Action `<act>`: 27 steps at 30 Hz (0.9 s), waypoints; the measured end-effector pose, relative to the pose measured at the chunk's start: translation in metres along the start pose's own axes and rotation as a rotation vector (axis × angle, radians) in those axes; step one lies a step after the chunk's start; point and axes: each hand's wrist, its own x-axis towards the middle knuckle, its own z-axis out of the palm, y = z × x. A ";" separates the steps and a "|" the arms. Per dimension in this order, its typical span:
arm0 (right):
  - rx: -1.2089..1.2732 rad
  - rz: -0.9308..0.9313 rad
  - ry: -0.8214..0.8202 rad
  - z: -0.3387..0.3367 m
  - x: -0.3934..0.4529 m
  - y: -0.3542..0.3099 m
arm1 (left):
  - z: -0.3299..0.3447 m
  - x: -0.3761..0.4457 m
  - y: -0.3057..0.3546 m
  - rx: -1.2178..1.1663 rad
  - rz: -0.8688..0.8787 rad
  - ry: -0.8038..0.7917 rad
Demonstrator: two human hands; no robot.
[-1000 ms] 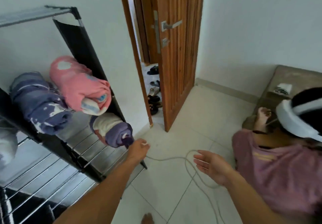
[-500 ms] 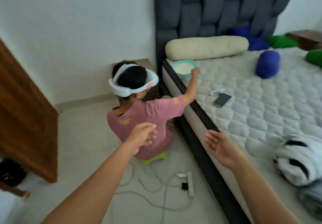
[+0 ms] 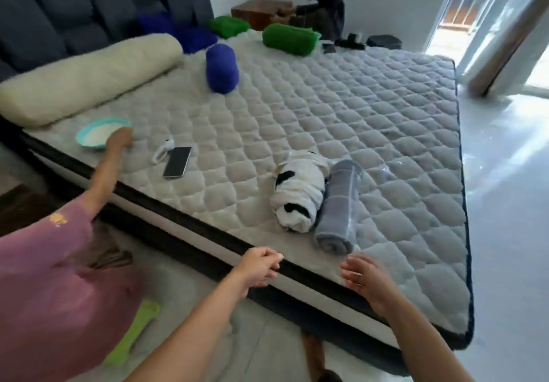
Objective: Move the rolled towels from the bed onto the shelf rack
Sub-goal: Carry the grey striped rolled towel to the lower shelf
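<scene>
Rolled towels — grey (image 3: 338,206) and black-and-white (image 3: 297,197) — lie touching near the bed's (image 3: 386,120) edge; left hand (image 3: 258,267) loosely curled, right hand (image 3: 365,277) spread, both empty — next, probably grasp one.

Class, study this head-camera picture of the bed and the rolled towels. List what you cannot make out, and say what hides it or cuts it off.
- Shelf rack: outside the head view entirely.
- Far end of the grey towel: lost behind its own roll.
- Blue cushions at the headboard: partly behind the cream bolster.
- Dark items past the bed's far edge: too small and blurred to name.
- Person in pink: cut off by the left edge.
</scene>
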 end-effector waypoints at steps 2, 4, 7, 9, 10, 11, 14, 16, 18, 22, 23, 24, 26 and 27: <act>-0.032 0.018 0.036 -0.018 0.030 -0.004 | 0.020 0.035 0.023 0.043 -0.003 -0.023; -0.039 0.050 0.071 -0.030 0.066 -0.012 | 0.041 0.075 0.045 0.088 -0.016 -0.027; -0.058 0.075 0.114 -0.043 0.126 -0.026 | 0.068 0.138 0.066 0.135 -0.057 0.003; -0.064 0.069 0.145 -0.049 0.163 -0.044 | 0.083 0.170 0.078 0.178 -0.155 -0.043; -0.074 0.065 0.161 -0.051 0.179 -0.053 | 0.091 0.181 0.085 0.176 -0.249 -0.088; -0.092 0.064 0.169 -0.053 0.194 -0.063 | 0.097 0.190 0.092 0.165 -0.338 -0.132; -0.153 0.128 0.118 -0.055 0.231 -0.090 | 0.108 0.204 0.117 0.179 -0.507 -0.210; -0.205 0.191 0.040 -0.052 0.248 -0.105 | 0.111 0.214 0.127 0.208 -0.568 -0.230; -0.237 0.233 -0.032 -0.046 0.257 -0.115 | 0.113 0.223 0.132 0.205 -0.590 -0.230; -0.208 0.309 -0.139 -0.043 0.264 -0.114 | 0.115 0.234 0.140 0.220 -0.615 -0.232; -0.192 0.324 -0.159 -0.044 0.264 -0.111 | 0.115 0.235 0.139 0.227 -0.617 -0.239; -0.171 0.336 -0.179 -0.046 0.264 -0.109 | 0.115 0.236 0.139 0.233 -0.619 -0.246; -0.128 0.343 -0.206 -0.049 0.261 -0.105 | 0.114 0.237 0.137 0.249 -0.625 -0.273; -0.107 0.340 -0.212 -0.050 0.261 -0.102 | 0.114 0.238 0.137 0.271 -0.626 -0.286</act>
